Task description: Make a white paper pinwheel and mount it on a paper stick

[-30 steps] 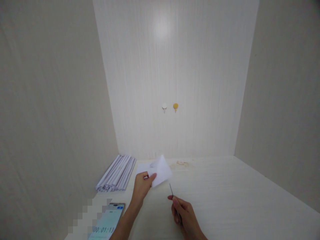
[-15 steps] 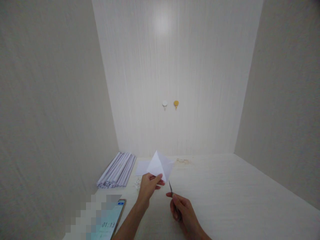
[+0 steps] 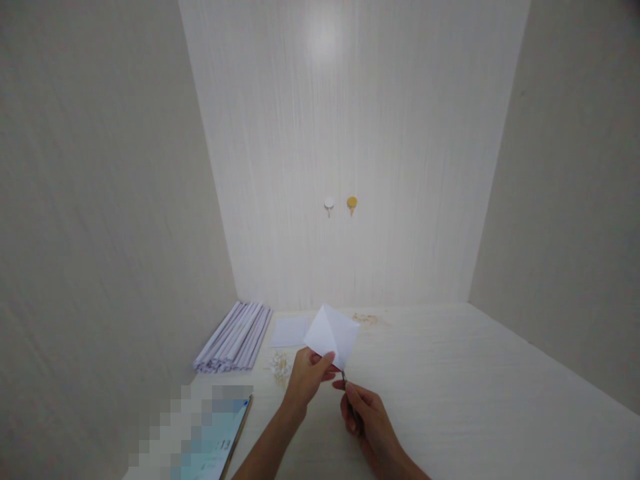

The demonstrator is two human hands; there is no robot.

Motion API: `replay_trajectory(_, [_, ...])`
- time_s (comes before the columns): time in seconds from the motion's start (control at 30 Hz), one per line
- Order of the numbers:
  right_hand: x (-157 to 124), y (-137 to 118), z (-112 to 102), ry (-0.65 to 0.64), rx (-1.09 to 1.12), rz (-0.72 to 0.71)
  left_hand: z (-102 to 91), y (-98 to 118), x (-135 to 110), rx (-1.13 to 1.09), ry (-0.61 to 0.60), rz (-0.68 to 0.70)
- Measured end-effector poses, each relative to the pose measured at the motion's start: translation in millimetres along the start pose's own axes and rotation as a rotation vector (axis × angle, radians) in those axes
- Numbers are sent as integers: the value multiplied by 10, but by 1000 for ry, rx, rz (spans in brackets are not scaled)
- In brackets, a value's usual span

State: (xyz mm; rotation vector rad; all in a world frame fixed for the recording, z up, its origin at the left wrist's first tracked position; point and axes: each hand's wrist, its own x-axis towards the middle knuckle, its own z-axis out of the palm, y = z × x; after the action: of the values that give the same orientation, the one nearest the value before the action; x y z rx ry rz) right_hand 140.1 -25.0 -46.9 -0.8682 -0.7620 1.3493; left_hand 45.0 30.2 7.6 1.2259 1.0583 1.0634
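Note:
My left hand [image 3: 306, 380] pinches a folded sheet of white paper [image 3: 345, 333] by its lower edge, thumb on top and fingers beneath. The paper is held up above the table, with a crease running down from its top corner. In my right hand [image 3: 370, 417] is a small pair of dark scissors [image 3: 344, 378], the fingers wrapped round the handles, which are mostly hidden. The scissors' tip meets the paper's lower corner, close to my left fingertips. Whether the blades are apart cannot be made out.
At the back left lies a stack of rolled white paper tubes [image 3: 233, 339]. Flat white paper [image 3: 289, 332] lies beside it. Small pale scraps [image 3: 281, 365] and thin tan bits [image 3: 367, 319] are on the table. A phone [image 3: 215, 440] stands front left. Two hooks [image 3: 352, 203] are on the back wall.
My left hand has moved right and turned the folded paper, bringing its lower corner to the scissors' tip. My right hand has barely moved.

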Motion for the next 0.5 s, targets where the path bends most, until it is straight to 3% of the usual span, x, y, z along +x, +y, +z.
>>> replay_trajectory(0.5, [-6, -15, 3, -3, 10, 1, 5, 3, -4, -33, 41, -38])
